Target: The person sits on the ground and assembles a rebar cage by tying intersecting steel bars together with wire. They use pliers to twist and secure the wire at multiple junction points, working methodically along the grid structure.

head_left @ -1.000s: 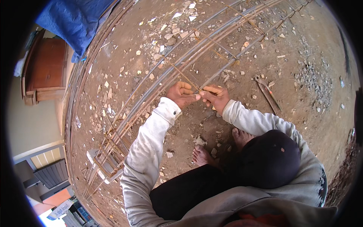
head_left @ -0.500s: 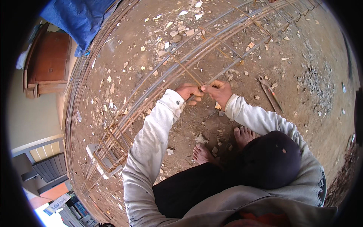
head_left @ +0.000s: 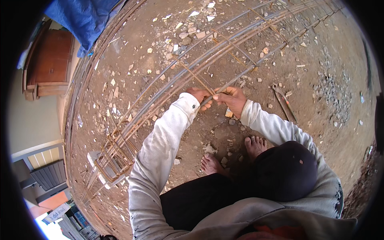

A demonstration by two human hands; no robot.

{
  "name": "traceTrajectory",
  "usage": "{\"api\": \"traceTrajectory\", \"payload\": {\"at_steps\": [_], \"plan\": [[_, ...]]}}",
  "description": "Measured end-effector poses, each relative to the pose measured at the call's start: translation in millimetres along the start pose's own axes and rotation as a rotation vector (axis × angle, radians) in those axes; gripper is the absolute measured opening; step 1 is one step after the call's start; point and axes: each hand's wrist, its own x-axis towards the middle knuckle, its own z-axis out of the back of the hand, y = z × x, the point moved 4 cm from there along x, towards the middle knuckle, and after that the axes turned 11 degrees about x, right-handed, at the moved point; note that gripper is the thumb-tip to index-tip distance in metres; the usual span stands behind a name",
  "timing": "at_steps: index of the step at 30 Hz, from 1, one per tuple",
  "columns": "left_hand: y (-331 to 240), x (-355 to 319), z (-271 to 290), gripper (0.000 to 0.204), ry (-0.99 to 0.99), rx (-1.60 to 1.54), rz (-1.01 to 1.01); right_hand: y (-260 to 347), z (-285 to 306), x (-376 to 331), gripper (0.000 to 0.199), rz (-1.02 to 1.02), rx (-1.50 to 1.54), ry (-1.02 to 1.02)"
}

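Right grip (head_left: 233, 99) pinched closed on the near bar (head_left: 244, 73) where a stirrup (head_left: 195, 76) crosses, near edge of the rebar cage (head_left: 200, 63). My left grip (head_left: 199, 94) curls there, hold unclear. Slack pinch: stirrup could slide askew.

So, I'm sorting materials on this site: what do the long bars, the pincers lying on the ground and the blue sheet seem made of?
Long bars: steel, it seems; some dull grey, others brown like rust.
Pincers: likely metal, dull and brownish, with a reddish patch.
Blue sheet: probably plastic tarpaulin, creased with a slight sheen, though cloth isn't ruled out.
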Motion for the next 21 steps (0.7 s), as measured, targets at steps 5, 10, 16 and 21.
{"api": "traceTrajectory", "payload": {"at_steps": [5, 10, 16, 21], "plan": [[-2, 13, 0, 0.020, -0.240, -0.022, -0.050, -2, -5, -8, 0.029, -0.029, -0.094, -0.059], [5, 3, 1, 0.017, 0.048, -0.288, -0.041, -1, -13, -21, 0.027, 0.022, -0.014, -0.155], [-3, -11, 0, 0.023, 0.016, -0.271, -0.048, -5, -3, -20, 0.023, -0.012, 0.025, -0.126], [2, -5, 2, 0.027, 0.049, -0.187, -0.053, -9, 19, -3, 0.018, 0.085, -0.068, -0.032]]}}
